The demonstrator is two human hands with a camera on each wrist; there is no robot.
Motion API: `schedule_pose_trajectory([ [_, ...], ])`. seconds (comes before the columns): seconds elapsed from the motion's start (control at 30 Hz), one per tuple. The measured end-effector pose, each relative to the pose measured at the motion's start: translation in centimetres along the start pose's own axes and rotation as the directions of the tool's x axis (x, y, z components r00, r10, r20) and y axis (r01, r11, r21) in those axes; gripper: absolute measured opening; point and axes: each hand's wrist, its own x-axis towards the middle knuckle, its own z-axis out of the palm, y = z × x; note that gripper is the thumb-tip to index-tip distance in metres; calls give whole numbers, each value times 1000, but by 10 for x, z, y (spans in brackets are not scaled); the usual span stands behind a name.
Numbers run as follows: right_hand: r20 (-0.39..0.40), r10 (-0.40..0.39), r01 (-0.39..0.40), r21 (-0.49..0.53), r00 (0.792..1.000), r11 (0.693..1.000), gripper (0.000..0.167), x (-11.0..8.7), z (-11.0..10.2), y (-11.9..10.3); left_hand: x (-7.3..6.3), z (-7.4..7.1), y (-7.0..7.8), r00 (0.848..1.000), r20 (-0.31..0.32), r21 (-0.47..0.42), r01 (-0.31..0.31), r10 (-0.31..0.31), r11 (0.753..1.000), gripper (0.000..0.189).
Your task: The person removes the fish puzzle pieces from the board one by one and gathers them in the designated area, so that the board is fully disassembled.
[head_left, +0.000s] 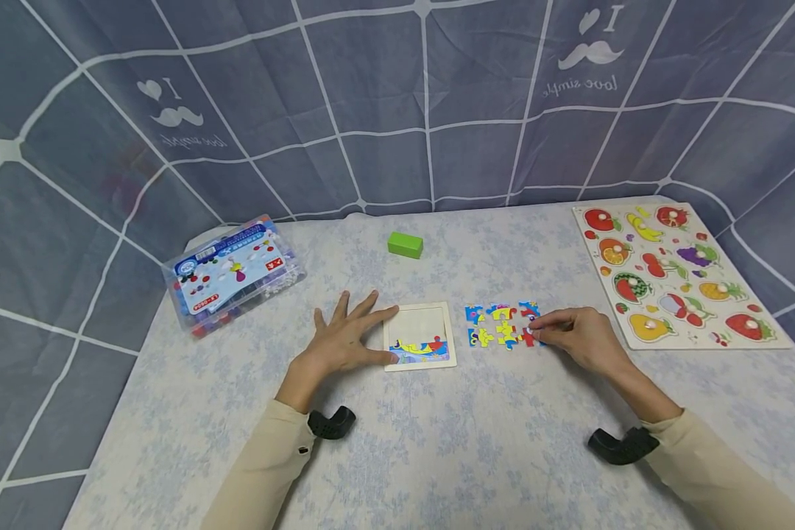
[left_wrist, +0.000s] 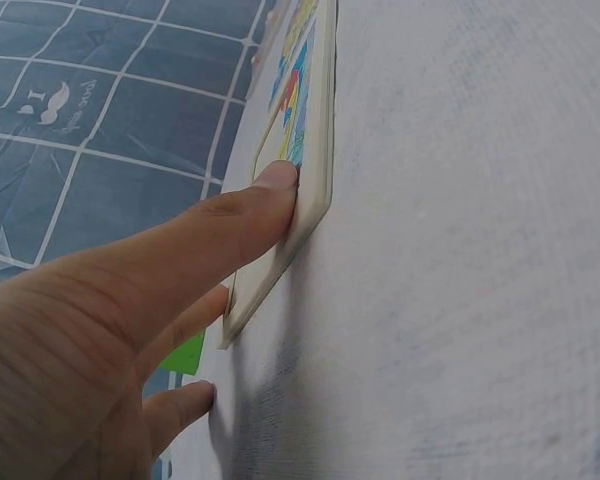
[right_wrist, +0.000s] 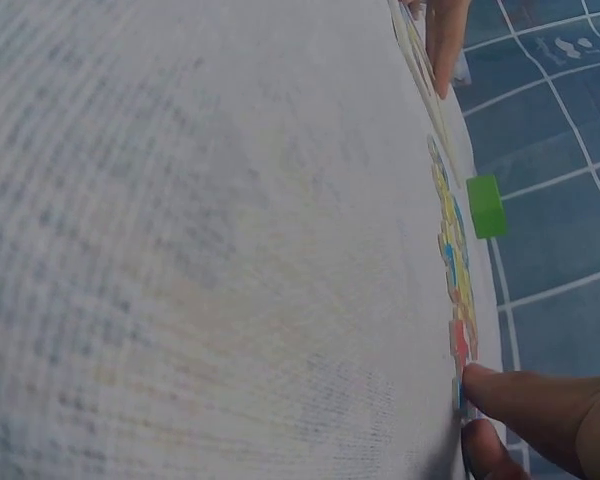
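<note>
Tbl (head_left: 397,449): L hand (head_left: 341,340) wide on 1 frame (head_left: 419,322); R hand (head_left: 586,340) at pcs (head_left: 506,333), grip unclear.

Left hand (head_left: 344,344) was palm down, fingers (head_left: 366,303) spread, thumb (head_left: 376,358) out wide. Right hand (head_left: 586,340) pinched, thumb and index tips close together. Both sleeved forearms (head_left: 261,471) angled inward, wrists (head_left: 298,389) bare past the cuffs (head_left: 291,418).

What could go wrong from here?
The loose pieces lie close together, so the right hand, with its fingertips at the far right of the group, might nudge neighbours out of place. The left hand touches the tray only along its left side, so pressing on the opposite side could perhaps twist it.
</note>
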Motion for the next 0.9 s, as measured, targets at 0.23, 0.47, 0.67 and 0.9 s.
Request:
schedule_pose_trajectory([
  [0.23,-19,-4,4,-14,1000,1000,13,1,1,0,1,1,-1,1000,4,-2,1,-1,1000,85],
  [0.47,-27,8,-8,-8,1000,1000,12,0,2,-1,3,2,-2,1000,9,22,7,-8,1000,86],
  [0.67,-91,-4,4,-7,996,1000,16,-2,1,0,2,2,0,1000,18,21,6,-6,1000,85],
  [0.9,-117,-67,73,55,991,996,18,4,6,-24,2,1,-2,1000,30,31,-2,1,1000,85],
])
